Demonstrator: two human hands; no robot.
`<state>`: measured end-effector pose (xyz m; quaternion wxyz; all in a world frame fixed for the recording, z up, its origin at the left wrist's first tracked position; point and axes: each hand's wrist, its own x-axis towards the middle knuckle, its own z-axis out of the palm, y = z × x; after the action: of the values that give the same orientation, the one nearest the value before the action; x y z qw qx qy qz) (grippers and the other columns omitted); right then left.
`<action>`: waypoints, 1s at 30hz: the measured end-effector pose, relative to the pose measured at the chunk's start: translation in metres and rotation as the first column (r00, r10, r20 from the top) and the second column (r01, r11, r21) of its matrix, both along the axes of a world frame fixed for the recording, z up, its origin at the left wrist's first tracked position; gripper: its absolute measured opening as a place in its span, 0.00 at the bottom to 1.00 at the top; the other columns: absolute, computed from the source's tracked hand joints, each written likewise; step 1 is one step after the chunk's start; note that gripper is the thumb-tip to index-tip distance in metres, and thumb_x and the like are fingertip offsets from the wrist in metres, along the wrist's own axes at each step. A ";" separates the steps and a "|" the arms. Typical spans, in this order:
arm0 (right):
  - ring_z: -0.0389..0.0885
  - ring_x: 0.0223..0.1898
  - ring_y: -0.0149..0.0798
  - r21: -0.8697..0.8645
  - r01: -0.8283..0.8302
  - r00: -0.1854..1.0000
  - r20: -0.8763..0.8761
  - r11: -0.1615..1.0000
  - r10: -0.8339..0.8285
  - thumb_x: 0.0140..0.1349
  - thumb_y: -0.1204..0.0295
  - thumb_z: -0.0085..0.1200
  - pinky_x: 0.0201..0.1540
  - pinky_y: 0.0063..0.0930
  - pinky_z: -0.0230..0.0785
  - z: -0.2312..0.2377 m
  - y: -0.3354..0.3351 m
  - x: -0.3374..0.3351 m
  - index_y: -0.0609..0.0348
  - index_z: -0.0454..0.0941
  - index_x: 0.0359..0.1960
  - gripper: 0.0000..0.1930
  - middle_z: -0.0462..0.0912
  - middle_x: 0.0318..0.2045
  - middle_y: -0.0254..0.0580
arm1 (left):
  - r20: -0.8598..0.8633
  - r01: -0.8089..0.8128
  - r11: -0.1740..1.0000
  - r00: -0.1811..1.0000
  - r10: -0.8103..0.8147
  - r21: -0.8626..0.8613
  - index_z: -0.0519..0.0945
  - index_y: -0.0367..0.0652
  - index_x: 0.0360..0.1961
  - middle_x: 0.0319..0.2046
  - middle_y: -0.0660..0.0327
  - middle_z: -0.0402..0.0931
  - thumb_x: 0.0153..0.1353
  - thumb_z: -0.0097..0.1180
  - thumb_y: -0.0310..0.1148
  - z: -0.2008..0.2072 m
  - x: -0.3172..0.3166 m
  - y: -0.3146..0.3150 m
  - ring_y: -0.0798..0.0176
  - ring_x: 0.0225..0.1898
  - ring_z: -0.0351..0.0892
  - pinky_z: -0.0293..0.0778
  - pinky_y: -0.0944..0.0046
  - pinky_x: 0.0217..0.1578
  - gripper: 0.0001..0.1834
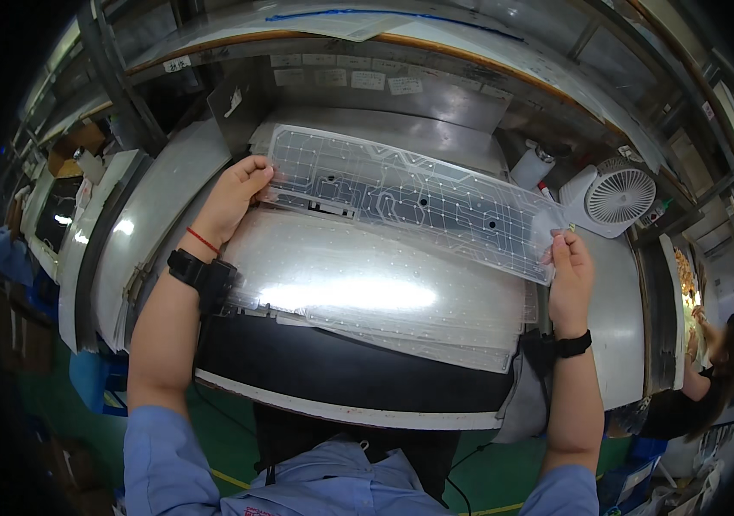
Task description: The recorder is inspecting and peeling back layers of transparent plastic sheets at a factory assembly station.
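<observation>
Between my two hands a clear plastic circuit sheet (423, 204) with fine printed traces and several dark dots is held up, sloping down to the right. My left hand (236, 193) pinches its left edge between thumb and fingers. At the lower right corner, my right hand (570, 267) grips it the same way. Below the held sheet lies a pile of similar translucent sheets (358, 267) on the workbench, with light glaring off it. The pile's front edge overlaps a black mat (358, 365). Black straps with small boxes are on both my wrists.
A white fan (616, 198) stands at the right, beside a metal-topped bottle (532, 165). An upper shelf (436, 52) crosses the back, holding a blue rod. Metal side panels (161, 198) flank the bench on the left. Another person (702, 387) works at the far right.
</observation>
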<state>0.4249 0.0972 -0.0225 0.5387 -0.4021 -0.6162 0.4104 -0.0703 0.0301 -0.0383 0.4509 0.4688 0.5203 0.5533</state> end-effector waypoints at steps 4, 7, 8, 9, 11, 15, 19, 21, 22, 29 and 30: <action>0.69 0.30 0.21 -0.036 -0.043 0.999 0.006 0.998 0.044 0.71 0.70 0.45 0.38 0.14 0.61 -0.005 0.003 0.003 0.64 0.74 0.43 0.10 0.73 0.28 0.28 | 0.032 -0.045 0.999 0.998 0.046 -0.015 0.74 0.42 0.43 0.35 0.67 0.77 0.69 0.47 0.33 0.002 0.006 0.001 0.78 0.30 0.69 0.69 0.76 0.35 0.07; 0.70 0.31 0.21 -0.048 -0.054 0.998 -0.019 0.997 0.053 0.71 0.70 0.45 0.39 0.15 0.62 -0.006 0.003 0.003 0.64 0.74 0.44 0.10 0.74 0.29 0.28 | 0.065 -0.073 0.997 0.995 0.073 -0.005 0.74 0.42 0.44 0.38 0.65 0.77 0.70 0.47 0.33 -0.002 -0.002 0.002 0.77 0.30 0.69 0.69 0.76 0.34 0.08; 0.70 0.32 0.21 -0.057 -0.055 0.998 -0.034 0.997 0.053 0.71 0.70 0.45 0.39 0.15 0.62 -0.006 0.003 0.002 0.64 0.74 0.45 0.10 0.75 0.29 0.28 | 0.106 -0.093 0.996 0.990 0.093 -0.007 0.74 0.42 0.44 0.39 0.65 0.77 0.70 0.46 0.33 -0.003 -0.003 0.002 0.77 0.30 0.69 0.68 0.77 0.34 0.09; 0.70 0.33 0.22 -0.055 -0.042 0.999 -0.006 0.998 0.042 0.71 0.70 0.45 0.40 0.16 0.62 -0.004 0.002 0.001 0.64 0.74 0.46 0.11 0.75 0.30 0.28 | 0.147 -0.113 0.994 0.983 0.113 -0.010 0.74 0.41 0.44 0.40 0.64 0.77 0.70 0.46 0.34 -0.003 -0.004 0.003 0.77 0.30 0.69 0.68 0.77 0.34 0.09; 0.71 0.34 0.23 -0.048 -0.018 0.999 0.049 0.999 0.020 0.70 0.70 0.46 0.41 0.18 0.63 0.000 0.001 -0.003 0.64 0.74 0.47 0.11 0.76 0.32 0.29 | 0.180 -0.127 0.992 0.975 0.128 -0.018 0.73 0.41 0.48 0.44 0.62 0.77 0.71 0.46 0.34 -0.009 -0.013 0.004 0.76 0.33 0.71 0.69 0.76 0.35 0.11; 0.72 0.37 0.28 -0.016 0.039 0.957 0.289 0.999 -0.032 0.69 0.69 0.48 0.46 0.21 0.64 -0.006 0.003 -0.004 0.63 0.76 0.46 0.12 0.77 0.34 0.33 | 0.287 -0.214 0.977 0.935 0.208 -0.011 0.68 0.38 0.58 0.49 0.58 0.75 0.71 0.44 0.35 -0.007 -0.006 0.005 0.71 0.41 0.76 0.73 0.74 0.40 0.18; 0.74 0.40 0.30 -0.008 -0.081 0.870 0.488 0.997 0.074 0.66 0.69 0.52 0.49 0.24 0.64 -0.021 0.010 0.007 0.63 0.77 0.44 0.11 0.79 0.37 0.37 | 0.336 -0.213 0.977 0.918 0.211 -0.029 0.64 0.35 0.61 0.51 0.55 0.75 0.72 0.43 0.36 0.002 0.003 0.004 0.67 0.46 0.77 0.74 0.71 0.46 0.21; 0.74 0.41 0.30 -0.030 -0.126 0.835 0.536 0.992 0.123 0.64 0.70 0.53 0.49 0.23 0.64 -0.025 0.014 0.014 0.63 0.77 0.43 0.11 0.79 0.39 0.37 | 0.303 -0.162 0.987 0.940 0.159 -0.015 0.66 0.35 0.59 0.51 0.55 0.75 0.71 0.44 0.38 -0.001 -0.002 0.005 0.67 0.46 0.77 0.74 0.71 0.47 0.21; 0.73 0.41 0.29 -0.028 -0.129 0.823 0.555 0.991 0.123 0.64 0.71 0.54 0.49 0.23 0.65 -0.022 0.013 0.012 0.63 0.77 0.43 0.10 0.79 0.39 0.37 | 0.296 -0.153 0.988 0.943 0.151 -0.018 0.67 0.35 0.59 0.50 0.55 0.76 0.71 0.45 0.37 -0.002 -0.004 0.004 0.68 0.46 0.77 0.74 0.71 0.47 0.21; 0.72 0.32 0.22 -0.017 -0.070 0.964 0.255 0.997 0.072 0.61 0.75 0.57 0.38 0.16 0.66 -0.013 0.004 -0.003 0.62 0.80 0.40 0.07 0.78 0.34 0.31 | 0.282 -0.119 0.993 0.952 0.122 -0.026 0.70 0.36 0.55 0.46 0.57 0.77 0.70 0.45 0.33 -0.003 -0.005 0.005 0.68 0.44 0.78 0.75 0.71 0.46 0.17; 0.72 0.31 0.22 -0.105 -0.071 0.956 0.276 0.992 0.097 0.61 0.75 0.57 0.36 0.16 0.65 -0.011 0.003 0.000 0.62 0.79 0.40 0.08 0.78 0.33 0.31 | 0.285 -0.114 0.993 0.951 0.116 -0.024 0.70 0.36 0.55 0.45 0.58 0.78 0.70 0.45 0.33 -0.003 -0.005 0.005 0.68 0.43 0.78 0.75 0.71 0.45 0.16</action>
<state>0.4245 0.0999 -0.0336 0.4085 -0.4545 -0.6829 0.4003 -0.0755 0.0352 -0.0414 0.4902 0.3511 0.4781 0.6386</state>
